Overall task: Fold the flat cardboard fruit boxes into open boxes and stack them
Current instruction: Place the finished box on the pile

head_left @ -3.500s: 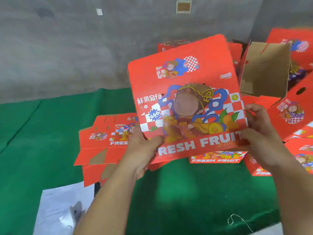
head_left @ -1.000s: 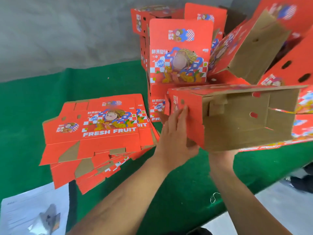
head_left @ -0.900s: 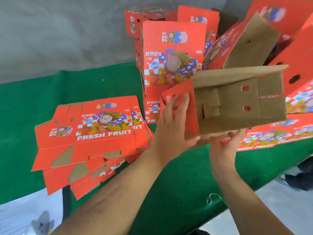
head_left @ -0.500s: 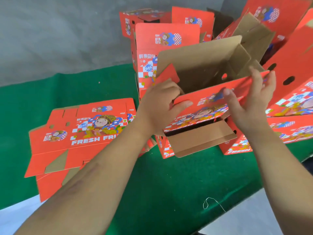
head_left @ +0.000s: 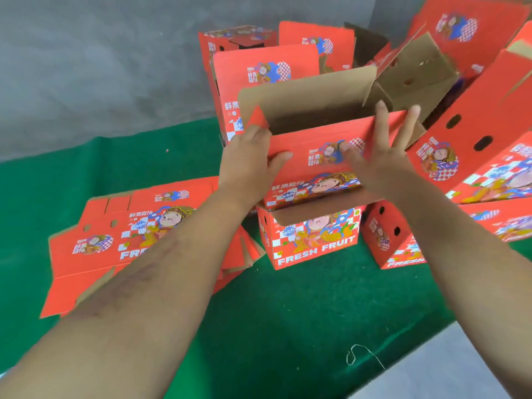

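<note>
An open red fruit box (head_left: 319,145) with a brown cardboard inside sits upright, mouth up, on top of another folded red box (head_left: 313,240) on the green table. My left hand (head_left: 249,165) grips its left corner, thumb on the front panel, fingers over the edge. My right hand (head_left: 383,156) presses flat against the right part of the front panel, fingers straight and spread. A pile of flat red boxes (head_left: 138,234) lies to the left.
Several folded red boxes (head_left: 259,67) stand behind and lean at the right (head_left: 475,139). A small folded box (head_left: 388,237) sits right of the lower one. The green table cover (head_left: 288,312) ends at the lower right, where grey floor shows. A grey wall stands behind.
The box has turned from lying on its side to upright and come down onto the lower box. My right hand moved from under it to its front panel.
</note>
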Tool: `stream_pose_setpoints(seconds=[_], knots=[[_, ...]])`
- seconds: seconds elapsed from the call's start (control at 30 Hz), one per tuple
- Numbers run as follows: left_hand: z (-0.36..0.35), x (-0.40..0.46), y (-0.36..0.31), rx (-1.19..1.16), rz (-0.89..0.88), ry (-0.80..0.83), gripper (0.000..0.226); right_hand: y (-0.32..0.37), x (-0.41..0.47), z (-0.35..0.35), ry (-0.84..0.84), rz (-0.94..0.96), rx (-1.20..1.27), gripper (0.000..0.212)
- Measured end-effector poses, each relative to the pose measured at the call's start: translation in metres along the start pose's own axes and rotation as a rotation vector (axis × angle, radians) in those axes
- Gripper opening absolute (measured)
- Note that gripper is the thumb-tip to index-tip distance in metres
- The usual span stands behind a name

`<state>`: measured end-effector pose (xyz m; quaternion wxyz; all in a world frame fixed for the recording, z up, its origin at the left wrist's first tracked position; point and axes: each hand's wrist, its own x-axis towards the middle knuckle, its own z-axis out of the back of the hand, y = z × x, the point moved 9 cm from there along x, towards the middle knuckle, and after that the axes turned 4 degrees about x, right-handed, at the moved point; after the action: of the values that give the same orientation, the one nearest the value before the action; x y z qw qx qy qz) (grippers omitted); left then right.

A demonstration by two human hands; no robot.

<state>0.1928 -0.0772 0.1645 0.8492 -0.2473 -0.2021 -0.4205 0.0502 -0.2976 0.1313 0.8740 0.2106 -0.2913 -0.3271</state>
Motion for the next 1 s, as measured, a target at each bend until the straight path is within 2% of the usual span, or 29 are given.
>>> stream_pose_setpoints(seconds=[0.13, 0.27, 0.37, 0.53, 0.67, 0.77, 0.9, 1.0], knots=[[-0.006, -0.001, -0.006, 0.158, -0.008, 0.067, 0.056, -0.003, 0.0, -0.002, 0.03, -0.073, -0.002, 0.096], [0.0, -0.021, -0.016, 0.034, -0.005, 0.029, 0.054, 0.0, -0.033, 0.004, -0.093, -0.206, 0.035, 0.1], [0.008, -0.051, -0.037, -0.116, -0.105, -0.063, 0.042, 0.016, -0.084, 0.005, -0.215, -0.116, 0.103, 0.105], [0.017, -0.092, -0.044, -0.13, 0.024, -0.152, 0.016, 0.047, -0.157, -0.013, -0.249, -0.035, 0.271, 0.103], [0.018, -0.118, -0.054, -0.17, -0.029, -0.178, 0.012, 0.052, -0.189, -0.007, -0.348, -0.004, 0.301, 0.084], [0.019, -0.129, -0.054, -0.159, -0.065, -0.191, 0.018, 0.05, -0.2, 0.0, -0.389, 0.072, 0.266, 0.082], [0.031, -0.133, -0.053, -0.219, -0.11, -0.247, 0.019, 0.027, -0.201, -0.003, -0.308, 0.039, 0.345, 0.1], [0.046, -0.124, -0.049, -0.275, -0.076, -0.307, 0.018, 0.023, -0.185, -0.008, -0.208, 0.06, 0.457, 0.103]])
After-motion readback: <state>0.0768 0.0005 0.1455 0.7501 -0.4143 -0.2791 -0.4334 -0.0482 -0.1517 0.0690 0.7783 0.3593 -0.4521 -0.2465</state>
